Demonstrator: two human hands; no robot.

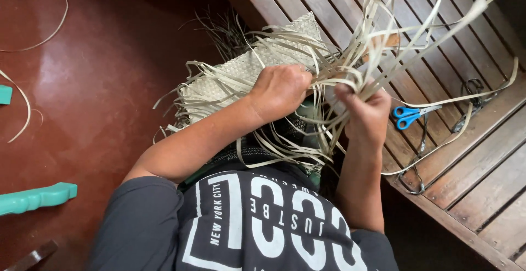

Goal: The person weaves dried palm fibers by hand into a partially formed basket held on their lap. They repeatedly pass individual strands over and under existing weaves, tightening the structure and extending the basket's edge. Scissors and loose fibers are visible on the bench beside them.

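Nearest the camera, the person's right hand [366, 113] is clenched around a bundle of loose pale strips [383, 41], which fan up and to the right. Just beside it, the left hand [279, 90] grips strips at the edge of the woven mat [241, 74], whose long axis runs from lower left to upper right onto the slatted wooden bench [471, 156]. Farther right lie blue-handled scissors [408, 115].

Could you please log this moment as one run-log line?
left hand: gripping woven mat | right hand: bunching loose strips | blue scissors: on slatted bench
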